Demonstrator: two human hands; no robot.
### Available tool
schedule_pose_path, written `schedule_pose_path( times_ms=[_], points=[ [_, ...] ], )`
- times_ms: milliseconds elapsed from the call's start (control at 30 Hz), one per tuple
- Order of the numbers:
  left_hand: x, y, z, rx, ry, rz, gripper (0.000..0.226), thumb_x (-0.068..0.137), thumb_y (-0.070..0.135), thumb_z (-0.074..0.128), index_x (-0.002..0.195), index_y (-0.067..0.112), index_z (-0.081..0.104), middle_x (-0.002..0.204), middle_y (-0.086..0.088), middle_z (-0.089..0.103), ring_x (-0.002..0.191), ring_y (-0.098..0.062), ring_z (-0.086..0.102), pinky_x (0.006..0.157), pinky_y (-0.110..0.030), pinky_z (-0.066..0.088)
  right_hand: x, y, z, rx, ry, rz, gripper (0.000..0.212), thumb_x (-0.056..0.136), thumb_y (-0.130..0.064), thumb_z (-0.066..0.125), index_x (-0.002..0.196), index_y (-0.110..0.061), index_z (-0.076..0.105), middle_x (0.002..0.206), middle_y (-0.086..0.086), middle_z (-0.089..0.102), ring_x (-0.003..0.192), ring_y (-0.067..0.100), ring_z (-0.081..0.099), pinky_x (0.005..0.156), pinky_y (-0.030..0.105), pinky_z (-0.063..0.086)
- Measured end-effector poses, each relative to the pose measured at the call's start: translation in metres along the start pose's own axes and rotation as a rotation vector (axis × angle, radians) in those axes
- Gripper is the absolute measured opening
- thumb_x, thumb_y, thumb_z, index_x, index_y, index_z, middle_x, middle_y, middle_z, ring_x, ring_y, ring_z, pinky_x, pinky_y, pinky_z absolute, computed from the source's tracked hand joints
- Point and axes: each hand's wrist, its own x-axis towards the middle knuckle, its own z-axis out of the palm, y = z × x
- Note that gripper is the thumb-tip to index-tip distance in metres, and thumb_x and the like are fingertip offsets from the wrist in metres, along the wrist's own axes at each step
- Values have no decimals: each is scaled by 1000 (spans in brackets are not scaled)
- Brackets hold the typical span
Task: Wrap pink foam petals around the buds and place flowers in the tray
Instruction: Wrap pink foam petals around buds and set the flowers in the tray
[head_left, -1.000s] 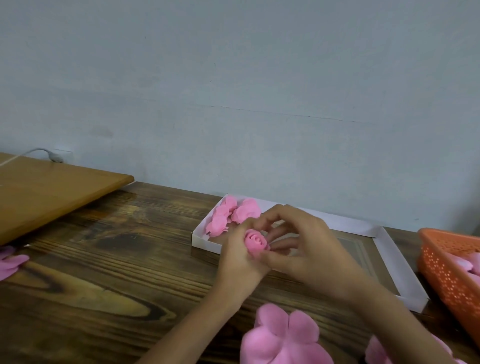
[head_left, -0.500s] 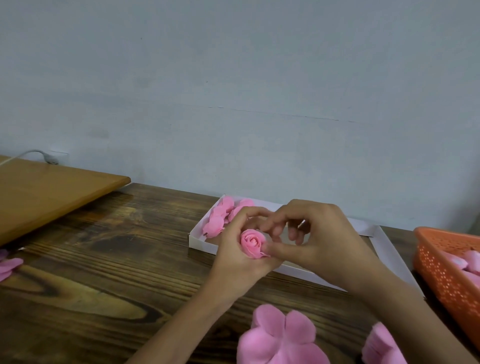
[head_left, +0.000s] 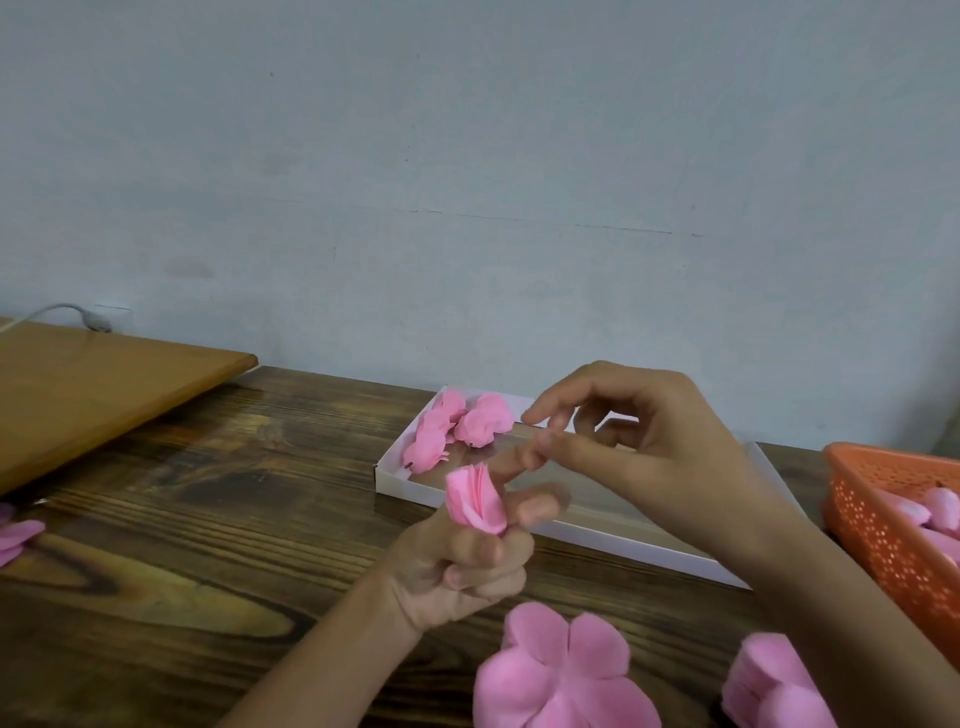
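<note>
Gripping a pink foam flower between thumb and curled fingers, the left hand is raised over the dark wooden table, on the near side of the white tray. The flower tilts to the left with its layered petal edges showing at the top; its base is hidden inside the grip. The left index finger points up toward the right hand. Both fingertips are blurred, so whether they touch cannot be told. The right hand hovers over the tray with fingers loosely bent and spread, and nothing can be seen held in it. It covers much of the tray's middle.

Finished flowers lie clustered in the tray's far left corner, too merged to count. At the bottom edge a flat petal sheet is cut off. To its right, a stack of petals is partly hidden by the right forearm. At far right an orange basket holding pink pieces is cut by the frame. More pink petals poke in at the left edge, near a lighter board.
</note>
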Motion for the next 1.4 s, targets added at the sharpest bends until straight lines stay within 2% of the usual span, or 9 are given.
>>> schedule_pose_path(
  times_ms=[133, 300, 400, 500, 633, 833, 967, 1167, 1400],
  points=[
    [-1, 5, 1, -41, 48, 10, 25, 98, -2, 65, 120, 6, 57, 106, -1, 70, 57, -5, 44, 56, -16, 41, -2, -7, 4, -149, -133, -26, 7, 83, -32, 85, 84, -37, 80, 93, -14, 74, 71, 17, 57, 66, 31, 49],
    [-2, -1, -9, -134, 118, 79, 45, 100, 7, 66, 111, 13, 22, 103, -7, 72, 64, -7, 41, 62, -22, 30, -4, -9, 17, -324, -128, -66, 14, 76, -36, 91, 82, -34, 78, 90, -35, 67, 80, 0, 60, 67, 13, 43],
    [1, -8, -7, 26, 312, 67, 74, 75, 34, 93, 106, 15, 30, 76, 3, 66, 59, -7, 34, 58, -19, 25, -6, -9, 32, -465, -81, -83, 22, 69, -44, 90, 80, -33, 75, 81, -30, 62, 80, -12, 56, 66, 8, 39],
    [-2, -11, -10, 118, 512, 63, 101, 41, 52, 105, 109, 15, 40, 89, -2, 55, 78, -14, 31, 66, -30, 20, -7, -6, 44, -524, -53, -78, 22, 69, -45, 87, 80, -32, 73, 79, -19, 62, 81, -8, 53, 64, 10, 37],
    [0, -7, -11, 82, 219, 116, 61, 83, 49, 80, 101, 13, 35, 82, 5, 72, 71, 2, 60, 60, -19, 30, -7, -4, 48, -456, 15, -39, 15, 76, -37, 88, 79, -33, 74, 77, -22, 66, 76, -10, 57, 70, 11, 42],
    [1, -9, -10, 22, 238, 102, 69, 76, 31, 92, 106, 11, 33, 73, 7, 64, 53, 4, 57, 51, -11, 40, -6, -3, 45, -471, 111, -19, 17, 78, -34, 85, 78, -42, 71, 69, -25, 63, 71, -9, 59, 58, 11, 37],
    [0, -4, -11, 24, 257, 52, 37, 81, 15, 89, 106, 6, 63, 69, 3, 62, 54, -1, 60, 61, -17, 55, -9, 2, 52, -505, 193, -48, 21, 72, -31, 88, 71, -32, 67, 65, -17, 58, 69, -3, 56, 59, 14, 40],
    [3, -4, -10, 242, 308, 28, 51, 86, 23, 85, 112, 9, 42, 68, 15, 59, 47, 7, 46, 51, -9, 40, -7, 11, 51, -491, 287, -118, 31, 71, -36, 85, 68, -32, 55, 65, -25, 47, 68, -3, 52, 63, 9, 37],
    [3, -4, -13, 382, 436, 37, 36, 80, 7, 87, 91, 16, 54, 63, 8, 48, 43, -1, 32, 48, -18, 32, -5, 19, 44, -345, 370, -29, 27, 80, -37, 82, 71, -31, 57, 63, -13, 53, 62, 7, 53, 56, 14, 38]
  ],
)
